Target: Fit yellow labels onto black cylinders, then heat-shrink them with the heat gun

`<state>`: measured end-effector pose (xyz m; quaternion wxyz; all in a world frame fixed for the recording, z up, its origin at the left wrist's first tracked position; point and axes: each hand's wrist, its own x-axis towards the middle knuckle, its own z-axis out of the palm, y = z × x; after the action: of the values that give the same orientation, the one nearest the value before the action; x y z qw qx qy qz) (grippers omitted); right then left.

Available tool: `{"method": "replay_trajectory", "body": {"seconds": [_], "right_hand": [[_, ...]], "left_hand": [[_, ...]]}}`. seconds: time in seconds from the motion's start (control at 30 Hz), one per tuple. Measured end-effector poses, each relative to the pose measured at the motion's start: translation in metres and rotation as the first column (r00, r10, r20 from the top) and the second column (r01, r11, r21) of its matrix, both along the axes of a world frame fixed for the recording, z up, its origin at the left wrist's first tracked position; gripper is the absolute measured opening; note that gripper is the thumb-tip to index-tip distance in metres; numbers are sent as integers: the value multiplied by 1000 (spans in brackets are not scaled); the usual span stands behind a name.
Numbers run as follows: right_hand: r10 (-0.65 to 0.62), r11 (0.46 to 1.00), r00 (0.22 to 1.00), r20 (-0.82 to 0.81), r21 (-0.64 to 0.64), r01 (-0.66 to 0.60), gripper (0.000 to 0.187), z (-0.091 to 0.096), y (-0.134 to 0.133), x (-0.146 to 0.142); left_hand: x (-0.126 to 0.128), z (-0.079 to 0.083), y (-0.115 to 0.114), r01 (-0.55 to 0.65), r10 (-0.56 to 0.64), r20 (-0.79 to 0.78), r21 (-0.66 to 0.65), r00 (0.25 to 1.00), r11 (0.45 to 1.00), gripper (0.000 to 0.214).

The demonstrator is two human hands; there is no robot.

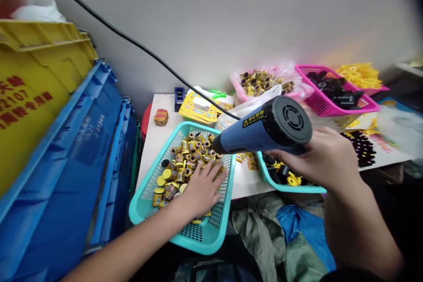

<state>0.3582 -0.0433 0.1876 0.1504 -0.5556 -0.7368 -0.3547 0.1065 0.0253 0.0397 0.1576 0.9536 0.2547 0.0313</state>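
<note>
My right hand (325, 156) is wrapped round the handle of a blue and black heat gun (246, 130). Its round vented back end faces me, and the nozzle points left over a turquoise plastic basket (211, 246). In that basket lies a heap of small yellow jars (180, 163), some with yellow lids and printed wraps. My left hand (203, 189) rests on the jars at the basket's right side, fingers spread and gripping nothing. A black cord (132, 42) runs from the upper left down behind the heat gun.
Yellow (42, 97) and blue crates (66, 167) are stacked at left. Behind the basket lie yellow printed cards (198, 108). A second turquoise basket (297, 188), a pink bag of jars (264, 83) and a pink basket of black parts (330, 108) stand to the right on the white table (150, 134).
</note>
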Motion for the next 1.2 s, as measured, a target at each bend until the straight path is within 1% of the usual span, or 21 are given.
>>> {"method": "replay_trajectory", "body": {"seconds": [0.03, 0.07, 0.1, 0.17, 0.2, 0.23, 0.3, 0.37, 0.43, 0.5, 0.57, 0.63, 0.7, 0.73, 0.8, 0.9, 0.97, 1.03, 1.1, 1.17, 1.2], "right_hand": [[4, 1000, 1000, -6, -24, -4, 36, 1, -1, -1], [7, 999, 1000, -23, -49, -8, 35, 2, -2, -2], [6, 996, 999, -42, -89, -9, 32, 3, -4, -2], [-10, 983, 997, -80, -186, -5, 27, 3, -8, 1], [-17, 975, 995, -98, -223, -6, 26, 3, -10, 3], [-15, 968, 993, -117, -252, -15, 25, 1, -11, 6], [2, 948, 989, -147, -316, -49, 25, -3, -10, 10], [10, 936, 984, -178, -345, -72, 25, -8, -7, 11], [6, 942, 981, -195, -329, -72, 27, -13, -3, 9], [2, 962, 980, -201, -268, -57, 31, -15, 2, 4], [-8, 975, 981, -196, -219, -35, 33, -15, 4, 0], [-35, 981, 982, -185, -193, -2, 33, -12, 2, -2], [-75, 979, 982, -175, -203, 39, 32, -9, -2, -1], [-94, 974, 980, -176, -218, 54, 31, -8, -5, 0], [-97, 967, 976, -194, -249, 47, 32, -7, -11, 5], [-19, 965, 972, -235, -258, -43, 37, -10, -14, 11], [17, 961, 966, -258, -261, -87, 40, -14, -11, 12], [27, 960, 960, -279, -260, -103, 42, -19, -6, 10], [65, 955, 952, -299, -260, -147, 41, -25, 0, 4], [109, 947, 949, -294, -261, -190, 39, -30, 4, -5], [131, 949, 948, -289, -240, -204, 37, -33, 6, -11]], "left_hand": [[10, -3, 7, -9, 10, -45, 3, 999, 1000, 69], [14, -5, 12, -13, 11, -76, -15, 997, 1000, 69], [10, -6, 12, -13, 8, -96, -55, 995, 998, 65], [-13, -3, 5, -9, -11, -114, -180, 993, 984, 45], [-29, 2, -2, -20, -10, -119, -241, 993, 970, 35], [-46, 8, -10, -53, 17, -132, -280, 991, 958, 29], [-75, 22, -23, -98, 46, -161, -330, 986, 939, 30], [-92, 36, -27, -106, 49, -166, -356, 985, 928, 31], [-91, 44, -20, -115, 66, -146, -355, 987, 928, 26], [-75, 43, -9, -130, 99, -113, -313, 989, 941, 31], [-51, 32, 0, -124, 111, -68, -242, 992, 962, 39], [-31, 14, 5, -92, 89, -24, -173, 996, 981, 41], [-24, -1, 5, -57, 53, -33, -153, 998, 987, 51], [-26, -6, 2, -45, 38, -49, -169, 998, 985, 54], [-41, -5, -5, -43, 24, -81, -232, 996, 972, 47], [-72, 11, -17, -52, 15, -105, -358, 994, 932, 34], [-88, 23, -21, -60, 24, -84, -459, 996, 887, 31], [-98, 30, -20, -102, 92, -45, -527, 995, 844, 32], [-107, 32, -15, -194, 231, 5, -522, 973, 831, 34], [-118, 28, -7, -321, 400, 80, -464, 913, 826, 35], [-124, 26, -3, -395, 485, 125, -426, 866, 814, 36]]}}
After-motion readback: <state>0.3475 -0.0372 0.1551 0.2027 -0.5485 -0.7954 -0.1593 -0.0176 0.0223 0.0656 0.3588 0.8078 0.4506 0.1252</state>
